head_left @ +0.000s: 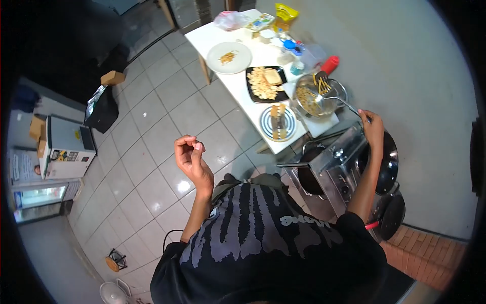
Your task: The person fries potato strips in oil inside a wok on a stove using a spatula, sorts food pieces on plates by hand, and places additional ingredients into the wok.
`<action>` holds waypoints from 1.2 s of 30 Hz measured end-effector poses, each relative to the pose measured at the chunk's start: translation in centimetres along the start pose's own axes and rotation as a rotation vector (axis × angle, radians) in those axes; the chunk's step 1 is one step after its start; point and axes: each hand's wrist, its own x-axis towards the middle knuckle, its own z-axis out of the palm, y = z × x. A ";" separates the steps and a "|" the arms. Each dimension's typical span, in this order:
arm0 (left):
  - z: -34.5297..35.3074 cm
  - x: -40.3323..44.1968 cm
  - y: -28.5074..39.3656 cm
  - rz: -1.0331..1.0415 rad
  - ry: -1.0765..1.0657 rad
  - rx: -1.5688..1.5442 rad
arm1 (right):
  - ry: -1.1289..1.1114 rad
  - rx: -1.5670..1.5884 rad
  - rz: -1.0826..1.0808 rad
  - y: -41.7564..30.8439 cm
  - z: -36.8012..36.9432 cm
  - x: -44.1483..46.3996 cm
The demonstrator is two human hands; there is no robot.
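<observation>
My right hand point(373, 126) is closed round the dark end of a long-handled metal cooking utensil point(344, 103). The utensil reaches into a metal bowl point(299, 106) holding yellow-brown strips of food point(307, 98); some strips lie at its head, whose exact shape is unclear. My left hand point(190, 158) is raised over the floor, away from the table, fingers curled and thumb against them. Whatever may be in that pinch is too small to name. Near the bowl are a black square plate point(251, 93) of pale cut pieces point(264, 83) and a blue-striped plate point(291, 133) with two brown-and-dark strips point(278, 122) across it.
A large white plate point(215, 52) with a few fried strips stands farther along the white table point(205, 34). Jars, a red bottle point(330, 65) and a yellow packet point(286, 12) line the wall side. A metal stove point(329, 169) and black pans point(390, 215) are close on my right.
</observation>
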 end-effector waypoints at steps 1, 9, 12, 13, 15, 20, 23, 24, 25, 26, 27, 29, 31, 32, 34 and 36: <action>-1.0 0.8 0.3 0.008 0.029 0.006 | 0.034 -0.046 -0.061 -1.4 1.8 0.7; -4.7 6.2 -0.7 0.028 0.102 0.120 | -0.107 -0.033 -0.130 -11.3 16.6 8.6; -5.1 8.6 -0.8 0.011 0.116 0.141 | -0.061 0.018 -0.125 -14.1 22.7 10.8; -5.2 9.5 -1.3 0.019 0.124 0.166 | -0.009 0.075 -0.126 -14.7 24.9 11.7; -5.3 11.3 -2.0 0.030 0.139 0.206 | 0.016 0.026 -0.146 -15.8 28.9 13.3; -3.9 17.9 -3.7 0.033 0.185 0.296 | 0.117 0.044 -0.210 -16.5 37.4 15.3; -2.0 21.7 -4.7 0.055 0.159 0.367 | 0.106 0.063 -0.183 -17.0 40.1 14.8; -1.6 22.8 -4.9 0.047 0.152 0.372 | 0.083 0.091 -0.159 -17.2 40.6 14.7; -1.2 23.9 -5.6 0.059 0.153 0.390 | 0.079 0.091 -0.147 -16.9 41.7 14.9; -0.9 24.7 -6.2 0.069 0.155 0.406 | 0.107 0.114 -0.164 -16.7 42.7 14.9; -0.7 25.5 -6.9 0.059 0.148 0.412 | 0.133 0.136 -0.182 -16.3 43.6 14.9; -0.1 26.7 -8.0 0.030 0.115 0.403 | 0.094 0.087 -0.140 -16.8 43.5 14.7; 0.5 27.2 -8.1 0.019 0.097 0.393 | 0.084 0.045 -0.105 -17.4 42.7 14.6; 0.7 27.5 -8.4 0.020 0.077 0.388 | 0.082 0.042 -0.100 -17.1 42.8 14.6; 1.0 28.0 -8.6 0.026 0.055 0.377 | 0.222 0.203 -0.106 -16.9 43.1 14.4; 1.2 28.6 -8.6 0.035 0.022 0.364 | 0.156 0.335 -0.022 -15.1 43.4 14.2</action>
